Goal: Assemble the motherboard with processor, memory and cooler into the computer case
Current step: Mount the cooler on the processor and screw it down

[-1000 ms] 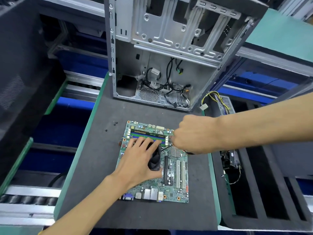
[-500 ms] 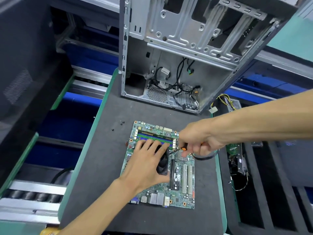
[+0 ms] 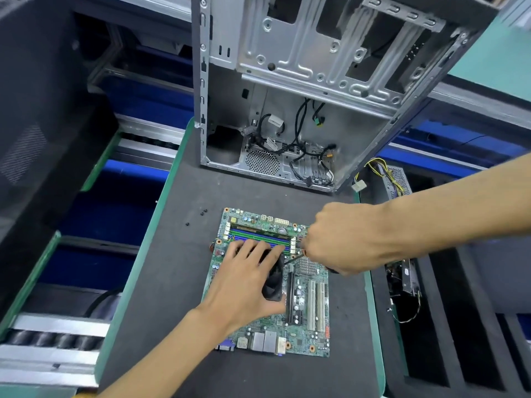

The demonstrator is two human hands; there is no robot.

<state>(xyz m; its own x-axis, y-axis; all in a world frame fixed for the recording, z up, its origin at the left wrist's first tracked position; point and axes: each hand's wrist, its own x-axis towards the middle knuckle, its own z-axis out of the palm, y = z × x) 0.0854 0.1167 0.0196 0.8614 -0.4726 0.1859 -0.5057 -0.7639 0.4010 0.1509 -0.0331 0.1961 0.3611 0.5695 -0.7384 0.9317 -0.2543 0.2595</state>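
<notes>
- The motherboard (image 3: 301,320) lies flat on the dark worktop (image 3: 161,297), with the cooler (image 3: 273,282) sitting on it under the left hand (image 3: 247,282).
- The left hand's fingers (image 3: 253,248) lie spread and straight over the cooler, pressing it down; memory sticks (image 3: 258,235) sit seated just beyond their tips.
- The right hand (image 3: 344,242) is curled round a screwdriver (image 3: 296,257), its tip at the cooler's corner nearest that fist.
- Judged step: fastening the cooler. It likely goes best with the driver kept square to the screw, steady downward pressure from the left hand, and corners tightened in turn.
- Loose black screws (image 3: 201,215) lie beyond the left fingertips, apart from the board.
- The computer case (image 3: 316,81) stands open beyond both hands; only loose cables (image 3: 298,150) show inside it.
- A foam tray (image 3: 459,326) right of the fist holds another part, unclear.
</notes>
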